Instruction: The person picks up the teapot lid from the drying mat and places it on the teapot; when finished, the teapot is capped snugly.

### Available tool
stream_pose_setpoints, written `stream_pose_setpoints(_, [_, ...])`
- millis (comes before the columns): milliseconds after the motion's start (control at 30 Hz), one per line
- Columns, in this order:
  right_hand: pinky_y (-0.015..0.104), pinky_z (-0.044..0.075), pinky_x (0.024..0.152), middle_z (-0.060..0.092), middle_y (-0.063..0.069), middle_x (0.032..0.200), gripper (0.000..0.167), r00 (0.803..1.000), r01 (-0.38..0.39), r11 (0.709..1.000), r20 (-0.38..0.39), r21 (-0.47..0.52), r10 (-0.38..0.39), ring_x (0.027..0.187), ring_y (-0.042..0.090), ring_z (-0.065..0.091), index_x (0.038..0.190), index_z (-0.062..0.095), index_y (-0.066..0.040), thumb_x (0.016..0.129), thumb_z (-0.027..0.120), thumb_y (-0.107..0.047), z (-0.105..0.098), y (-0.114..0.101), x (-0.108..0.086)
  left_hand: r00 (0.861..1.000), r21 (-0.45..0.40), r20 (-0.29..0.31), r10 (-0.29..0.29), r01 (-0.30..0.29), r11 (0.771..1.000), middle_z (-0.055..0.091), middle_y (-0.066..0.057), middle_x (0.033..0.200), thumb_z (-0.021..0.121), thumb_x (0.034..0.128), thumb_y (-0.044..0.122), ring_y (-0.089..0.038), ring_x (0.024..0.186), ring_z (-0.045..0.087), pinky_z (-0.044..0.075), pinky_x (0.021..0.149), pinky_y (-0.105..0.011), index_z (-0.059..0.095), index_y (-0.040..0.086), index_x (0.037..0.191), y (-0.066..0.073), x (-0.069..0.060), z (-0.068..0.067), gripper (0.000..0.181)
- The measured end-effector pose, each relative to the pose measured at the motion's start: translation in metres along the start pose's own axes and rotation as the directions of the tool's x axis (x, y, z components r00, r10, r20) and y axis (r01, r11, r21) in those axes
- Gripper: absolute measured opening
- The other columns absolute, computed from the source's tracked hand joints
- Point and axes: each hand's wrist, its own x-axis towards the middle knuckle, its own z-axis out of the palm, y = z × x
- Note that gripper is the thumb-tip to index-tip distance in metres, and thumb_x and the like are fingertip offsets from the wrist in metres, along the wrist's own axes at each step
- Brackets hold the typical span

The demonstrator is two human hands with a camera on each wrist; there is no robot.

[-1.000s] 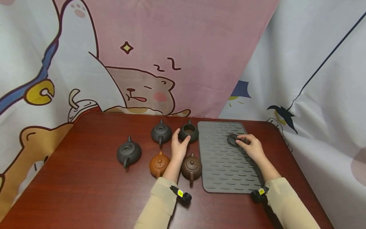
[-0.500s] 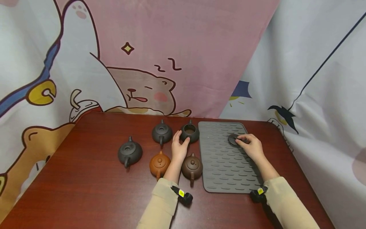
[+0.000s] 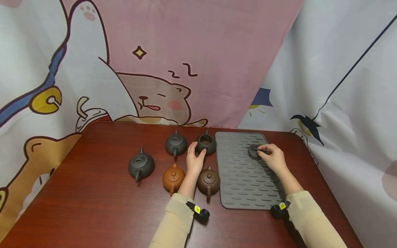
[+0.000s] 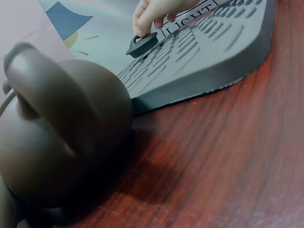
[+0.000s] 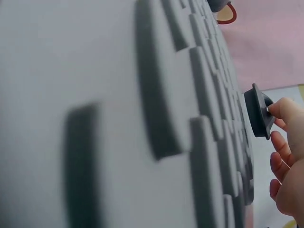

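My right hand [image 3: 273,158] pinches the knob of a dark teapot lid [image 3: 254,152] at the far right part of the grey ridged mat [image 3: 245,186]. In the right wrist view the lid [image 5: 258,112] shows its rim and flange, with thumb and finger at the knob. Whether it touches the mat cannot be told. My left hand [image 3: 195,162] rests against the near-left side of a black teapot [image 3: 210,148] whose top is uncovered, fingers and thumb spread. Its near side is hidden by the hand. In the left wrist view a brown teapot [image 4: 95,90] fills the left.
An orange-brown teapot [image 3: 172,177] stands left of my left forearm and the dark brown teapot [image 3: 207,181] right of it. Two black lidded teapots, one at the back [image 3: 175,143] and one farther left [image 3: 141,166], stand on the red-brown table [image 3: 93,203]. A printed cloth hangs behind.
My right hand and the lid have shifted very slightly to the right over the mat. The left hand stays by the uncovered teapot.
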Motion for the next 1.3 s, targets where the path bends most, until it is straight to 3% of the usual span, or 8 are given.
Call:
stream_pose_setpoints(233, [0.035, 0.039, 0.071, 0.059, 0.011, 0.096, 0.012, 1.0, -0.017, 1.0, 0.021, 0.022, 0.016, 0.084, 0.023, 0.05, 0.097, 0.07, -0.003, 0.088, 0.07, -0.011, -0.005, -0.01, 0.006, 1.0, 0.001, 0.002, 0.006, -0.006, 1.0, 0.037, -0.02, 0.145, 0.064, 0.0914, 0.01, -0.031, 0.135, 0.034, 0.028, 0.107, -0.046, 0.048, -0.003, 0.138, 0.0, 0.0, 0.0, 0.051])
stream_pose_setpoints(500, [0.038, 0.04, 0.072, 0.06, 0.011, 0.094, 0.01, 0.998, 0.059, 0.997, 0.008, 0.054, -0.06, 0.083, 0.026, 0.051, 0.095, 0.07, -0.004, 0.087, 0.072, -0.009, -0.006, -0.029, 0.02, 1.0, -0.005, 0.001, 0.013, -0.013, 1.0, 0.037, -0.021, 0.145, 0.063, 0.0915, 0.009, -0.03, 0.134, 0.034, 0.029, 0.107, -0.044, 0.047, -0.004, 0.137, 0.0, 0.001, 0.0, 0.051])
stream_pose_setpoints(733, [0.04, 0.04, 0.074, 0.06, 0.011, 0.096, 0.011, 0.997, 0.061, 0.995, 0.036, 0.083, -0.065, 0.087, 0.029, 0.052, 0.096, 0.07, -0.005, 0.088, 0.071, -0.012, -0.004, -0.049, 0.03, 1.0, -0.003, 0.001, 0.017, -0.017, 1.0, 0.037, -0.022, 0.145, 0.063, 0.0916, 0.01, -0.031, 0.134, 0.034, 0.029, 0.107, -0.045, 0.047, -0.005, 0.137, -0.001, 0.001, 0.0, 0.051])
stream_pose_setpoints(1300, [0.044, 0.039, 0.08, 0.06, 0.01, 0.099, 0.012, 0.989, 0.06, 0.983, 0.121, 0.172, -0.082, 0.094, 0.029, 0.05, 0.097, 0.071, -0.005, 0.087, 0.072, -0.013, 0.02, -0.105, 0.051, 0.999, -0.008, -0.008, 0.032, -0.032, 0.999, 0.039, -0.022, 0.144, 0.064, 0.0904, 0.008, -0.031, 0.133, 0.037, 0.031, 0.106, -0.043, 0.048, -0.005, 0.136, -0.002, 0.002, 0.001, 0.05])
